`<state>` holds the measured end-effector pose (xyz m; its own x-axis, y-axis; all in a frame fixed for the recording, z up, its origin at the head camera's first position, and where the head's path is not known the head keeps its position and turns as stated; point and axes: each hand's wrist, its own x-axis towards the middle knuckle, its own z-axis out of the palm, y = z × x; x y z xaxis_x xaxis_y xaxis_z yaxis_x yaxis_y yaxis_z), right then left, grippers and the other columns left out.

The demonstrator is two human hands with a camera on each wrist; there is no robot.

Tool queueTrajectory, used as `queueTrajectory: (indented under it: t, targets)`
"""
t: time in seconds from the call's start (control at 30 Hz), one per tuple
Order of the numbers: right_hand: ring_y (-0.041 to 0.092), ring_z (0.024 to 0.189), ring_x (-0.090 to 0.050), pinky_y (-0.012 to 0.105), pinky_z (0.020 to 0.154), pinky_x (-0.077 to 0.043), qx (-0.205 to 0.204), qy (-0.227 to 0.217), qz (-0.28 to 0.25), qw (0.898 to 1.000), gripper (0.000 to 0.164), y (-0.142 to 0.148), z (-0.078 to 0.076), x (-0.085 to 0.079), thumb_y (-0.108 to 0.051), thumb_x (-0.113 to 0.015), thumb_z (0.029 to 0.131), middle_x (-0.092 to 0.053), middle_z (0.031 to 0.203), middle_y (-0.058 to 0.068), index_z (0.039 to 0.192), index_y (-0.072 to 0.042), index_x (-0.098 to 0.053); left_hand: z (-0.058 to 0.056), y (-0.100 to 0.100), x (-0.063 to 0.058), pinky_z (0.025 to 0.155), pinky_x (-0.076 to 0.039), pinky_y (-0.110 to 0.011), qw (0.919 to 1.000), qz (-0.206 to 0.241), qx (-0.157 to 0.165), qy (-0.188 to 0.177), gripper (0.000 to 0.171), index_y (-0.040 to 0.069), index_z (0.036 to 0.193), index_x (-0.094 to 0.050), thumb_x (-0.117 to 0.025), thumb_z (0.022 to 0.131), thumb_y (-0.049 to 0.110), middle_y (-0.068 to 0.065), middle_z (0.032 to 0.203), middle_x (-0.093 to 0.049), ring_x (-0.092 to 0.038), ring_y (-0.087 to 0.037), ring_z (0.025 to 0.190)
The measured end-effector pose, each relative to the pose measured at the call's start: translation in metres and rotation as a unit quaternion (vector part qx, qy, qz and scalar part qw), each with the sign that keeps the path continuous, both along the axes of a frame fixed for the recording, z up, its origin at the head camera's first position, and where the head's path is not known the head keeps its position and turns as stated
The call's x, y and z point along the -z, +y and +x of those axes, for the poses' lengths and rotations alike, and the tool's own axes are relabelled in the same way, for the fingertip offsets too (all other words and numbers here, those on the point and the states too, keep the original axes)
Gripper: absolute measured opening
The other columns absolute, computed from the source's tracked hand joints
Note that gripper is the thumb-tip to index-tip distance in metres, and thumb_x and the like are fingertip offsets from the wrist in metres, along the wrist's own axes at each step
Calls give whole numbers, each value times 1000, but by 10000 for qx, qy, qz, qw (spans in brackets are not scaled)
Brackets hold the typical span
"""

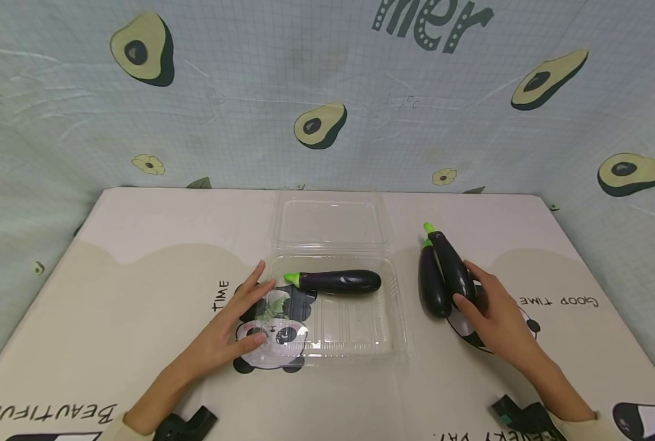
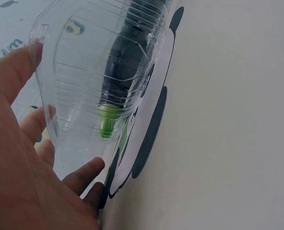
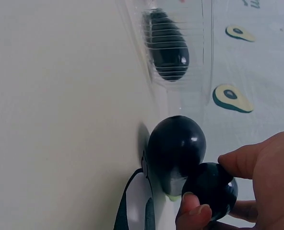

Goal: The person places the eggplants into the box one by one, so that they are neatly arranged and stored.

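A clear plastic clamshell container stands in the middle of the table. One dark eggplant with a green stem lies inside it, along the far side. My left hand touches the container's left rim, fingers spread and fairly straight. To the right of the container, my right hand pinches a second eggplant near its rounded end, thumb on one side and fingers on the other. That eggplant leans against a third one, which lies on the table.
The container's lid is folded back toward the far table edge. A pale cloth printed with pandas and words covers the table. Behind it hangs a curtain with avocado prints.
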<state>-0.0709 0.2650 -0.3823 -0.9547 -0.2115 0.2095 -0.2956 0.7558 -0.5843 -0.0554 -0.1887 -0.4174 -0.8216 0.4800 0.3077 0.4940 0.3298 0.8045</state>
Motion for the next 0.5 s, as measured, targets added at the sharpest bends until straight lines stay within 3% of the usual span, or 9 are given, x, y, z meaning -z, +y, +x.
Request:
queueTrajectory:
  t: [0.5]
  targets:
    - [33,92,-61,26,63,-50,-77,-46,-103,9999,64,1,-1,-3,-12,-61,94,-44,132,23,149,-7,-29,0,0,-1,102,-16,-68,10000,-3,-15,-31,75,14,149,-34,-65,80,12,-6,160,-4,-7,-27,145]
